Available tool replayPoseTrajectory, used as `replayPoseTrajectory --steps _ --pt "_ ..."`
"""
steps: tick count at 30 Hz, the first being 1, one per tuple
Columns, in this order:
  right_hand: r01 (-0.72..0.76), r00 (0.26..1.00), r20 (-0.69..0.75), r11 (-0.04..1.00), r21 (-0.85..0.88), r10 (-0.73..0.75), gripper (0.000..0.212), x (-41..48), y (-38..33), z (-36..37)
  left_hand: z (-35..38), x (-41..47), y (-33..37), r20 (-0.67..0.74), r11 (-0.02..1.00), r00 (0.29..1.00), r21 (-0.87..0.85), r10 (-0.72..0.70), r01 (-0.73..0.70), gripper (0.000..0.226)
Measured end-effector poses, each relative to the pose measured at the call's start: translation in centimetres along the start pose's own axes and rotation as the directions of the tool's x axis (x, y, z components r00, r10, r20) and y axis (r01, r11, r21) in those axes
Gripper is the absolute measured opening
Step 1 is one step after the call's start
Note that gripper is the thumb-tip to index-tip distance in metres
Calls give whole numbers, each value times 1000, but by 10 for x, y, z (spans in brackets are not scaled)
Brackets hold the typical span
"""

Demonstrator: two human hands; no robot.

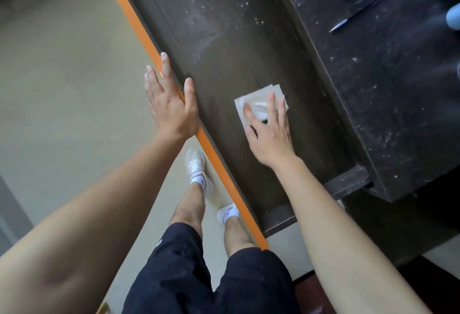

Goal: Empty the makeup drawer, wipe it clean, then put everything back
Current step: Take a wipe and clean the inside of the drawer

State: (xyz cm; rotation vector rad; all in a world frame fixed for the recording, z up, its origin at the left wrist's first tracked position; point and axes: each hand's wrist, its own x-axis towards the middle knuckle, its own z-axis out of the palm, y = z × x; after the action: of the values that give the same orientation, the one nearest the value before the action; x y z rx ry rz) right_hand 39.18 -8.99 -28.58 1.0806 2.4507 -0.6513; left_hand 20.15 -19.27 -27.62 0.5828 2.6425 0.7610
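The pulled-out drawer [224, 47] lies bare and dusty, floor wide open; the right hand [270, 134] presses flat on a white wipe [251, 101] near its far wall; the left hand [171, 104], fingers spread, rests on the orange front edge [139, 27]; brushes [368, 2] lie on the countertop [398, 89] beyond.

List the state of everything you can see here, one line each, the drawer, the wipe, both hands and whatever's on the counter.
drawer: pulled open, emptied, white specks on its floor.
wipe: flat on the drawer floor, pressed under the right hand.
right hand: open, palm down on the wipe.
left hand: open, resting on the drawer's orange front edge.
makeup brushes: lying on the countertop, out of the drawer.
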Motion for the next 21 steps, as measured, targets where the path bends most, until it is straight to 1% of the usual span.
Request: replayPoseTrajectory --steps 3,5,7,9,11,15,18,21 --pt "28 1000 7 999 44 -28 48 50 -26 -26 -4 -2 2 7 995 1000 100 -19 19 67" --pt "77 996 44 997 -2 -77 45 58 -34 -29 -9 -3 1 27 983 999 183 -26 21 69" --pt "143 988 61 989 -32 -141 44 44 -31 -22 -14 -3 1 47 968 998 249 -33 20 72" --pt "196 980 45 980 -44 -194 45 15 -19 -4 -19 -3 1 59 953 998 302 -31 12 73" --pt "221 975 40 973 -62 -219 48 -23 -2 16 -21 -4 3 60 945 998 328 -12 -8 73" --pt "206 978 56 976 -71 -202 53 -70 18 37 -21 -3 4 61 939 997 337 47 -65 76" --pt "182 980 94 981 -62 -176 52 -69 12 35 -24 4 0 90 937 993 334 79 -105 78" --pt "168 984 72 982 -85 -162 53 -52 -5 29 -32 28 -2 112 921 982 345 152 -182 78"
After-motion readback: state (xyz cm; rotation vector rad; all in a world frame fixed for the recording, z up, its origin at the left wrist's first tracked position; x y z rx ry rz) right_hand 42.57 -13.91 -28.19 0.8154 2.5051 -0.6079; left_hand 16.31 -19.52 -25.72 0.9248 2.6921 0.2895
